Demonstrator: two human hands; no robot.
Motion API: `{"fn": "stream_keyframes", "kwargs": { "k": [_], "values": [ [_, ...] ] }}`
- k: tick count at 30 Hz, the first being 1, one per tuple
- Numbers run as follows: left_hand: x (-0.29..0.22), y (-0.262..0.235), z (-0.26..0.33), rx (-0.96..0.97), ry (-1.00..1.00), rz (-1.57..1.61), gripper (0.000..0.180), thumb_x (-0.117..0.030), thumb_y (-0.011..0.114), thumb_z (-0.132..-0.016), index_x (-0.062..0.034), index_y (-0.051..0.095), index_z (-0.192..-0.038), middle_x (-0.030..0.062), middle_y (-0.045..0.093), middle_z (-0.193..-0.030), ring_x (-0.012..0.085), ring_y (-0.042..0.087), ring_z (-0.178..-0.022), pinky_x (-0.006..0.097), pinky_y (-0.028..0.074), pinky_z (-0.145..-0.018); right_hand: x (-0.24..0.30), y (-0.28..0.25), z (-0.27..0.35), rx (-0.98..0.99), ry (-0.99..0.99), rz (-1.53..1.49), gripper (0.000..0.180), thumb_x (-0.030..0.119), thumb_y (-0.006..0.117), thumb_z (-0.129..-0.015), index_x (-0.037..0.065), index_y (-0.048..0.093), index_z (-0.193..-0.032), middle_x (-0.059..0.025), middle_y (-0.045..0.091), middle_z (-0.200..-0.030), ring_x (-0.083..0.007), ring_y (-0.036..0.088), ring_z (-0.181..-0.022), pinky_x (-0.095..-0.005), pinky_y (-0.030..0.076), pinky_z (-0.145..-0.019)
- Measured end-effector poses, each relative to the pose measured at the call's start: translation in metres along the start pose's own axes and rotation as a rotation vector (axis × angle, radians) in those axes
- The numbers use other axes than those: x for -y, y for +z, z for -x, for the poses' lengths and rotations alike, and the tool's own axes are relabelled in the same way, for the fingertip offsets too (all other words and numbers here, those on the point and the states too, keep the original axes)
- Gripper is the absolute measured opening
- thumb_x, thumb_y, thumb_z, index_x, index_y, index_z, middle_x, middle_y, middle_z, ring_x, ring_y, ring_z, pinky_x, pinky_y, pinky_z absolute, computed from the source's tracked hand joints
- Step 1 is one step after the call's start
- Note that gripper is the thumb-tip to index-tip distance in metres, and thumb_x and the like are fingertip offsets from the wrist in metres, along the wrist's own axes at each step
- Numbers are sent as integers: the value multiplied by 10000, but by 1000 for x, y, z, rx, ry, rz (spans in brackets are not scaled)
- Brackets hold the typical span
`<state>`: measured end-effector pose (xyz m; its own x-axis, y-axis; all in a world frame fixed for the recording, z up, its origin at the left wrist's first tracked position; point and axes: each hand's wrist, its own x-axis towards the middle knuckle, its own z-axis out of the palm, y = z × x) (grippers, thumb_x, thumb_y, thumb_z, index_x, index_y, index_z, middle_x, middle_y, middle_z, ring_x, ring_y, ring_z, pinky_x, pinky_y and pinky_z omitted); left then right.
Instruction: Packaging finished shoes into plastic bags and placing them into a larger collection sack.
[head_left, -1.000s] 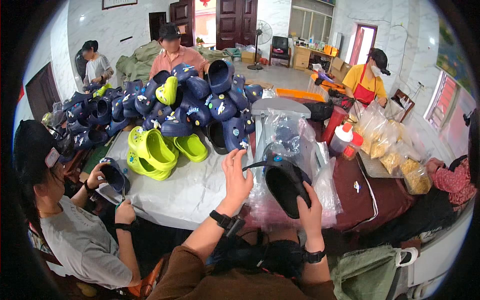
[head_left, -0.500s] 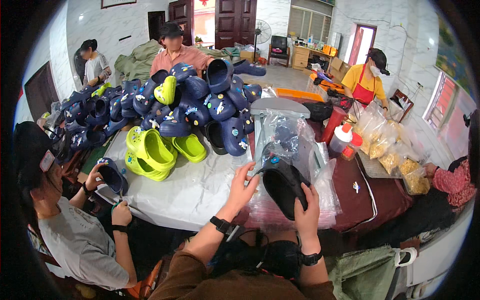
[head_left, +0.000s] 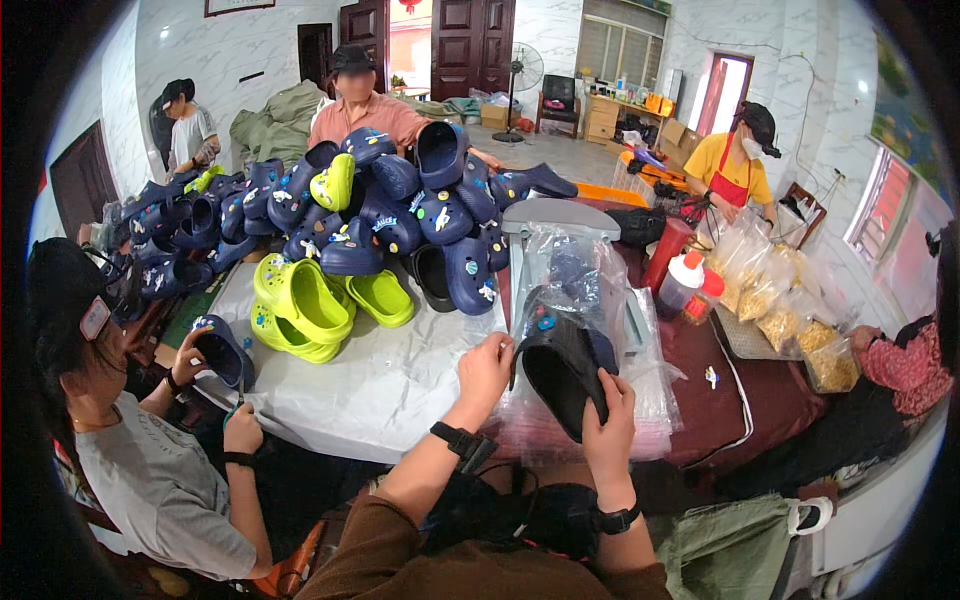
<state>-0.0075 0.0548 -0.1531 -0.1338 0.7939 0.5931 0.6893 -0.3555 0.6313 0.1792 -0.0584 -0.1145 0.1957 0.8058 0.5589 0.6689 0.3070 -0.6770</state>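
Observation:
My right hand (head_left: 610, 415) grips a black-looking clog (head_left: 560, 375) by its rear end, thumb over the rim. Its opening faces me and its toe points away, with small coloured charms on top. On the clog's left side my left hand (head_left: 485, 372) is closed, the fingertips pinching a thin dark strip that looks like its strap. Beneath and around the toe lies clear plastic bagging (head_left: 560, 260); whether the toe is inside a bag I cannot tell. A navy edge shows along the clog's right side, perhaps a second clog.
Navy clogs (head_left: 440, 215) are heaped at the back left, with lime-green clogs (head_left: 310, 300) in front. To the left a co-worker (head_left: 150, 470) holds a navy clog and scissors-like tool. On the right stand bottles (head_left: 682, 275) and bags of small yellowish pieces (head_left: 785, 320). More people work around the table.
My left hand has gone from spread fingers to a closed pinch at the clog's side. The clog has barely shifted. Across the table, a person's arm has moved near a navy clog.

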Motion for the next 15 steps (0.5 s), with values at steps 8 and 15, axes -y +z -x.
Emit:
{"fn": "stream_keyframes", "kwargs": {
  "k": [8,15],
  "values": [
    [-25,-23,2,-73,44,270,38,-35,609,-843,-37,604,-881,140,601,-843,267,611,-740,379,486,-611,1,6,-12,-79,16,51,504,45,586,-829,66,504,-1326,-209,503,-1199,-418,554,-1069,-437,483,-876],
    [-25,-13,29,37,237,374,162,66,591,-803,0,561,-948,158,557,-988,371,572,-874,388,483,-740,-1,41,-41,-121,-59,69,489,51,586,-827,22,491,-1306,-216,500,-1196,-424,553,-1058,-448,489,-845]
  ]
}}
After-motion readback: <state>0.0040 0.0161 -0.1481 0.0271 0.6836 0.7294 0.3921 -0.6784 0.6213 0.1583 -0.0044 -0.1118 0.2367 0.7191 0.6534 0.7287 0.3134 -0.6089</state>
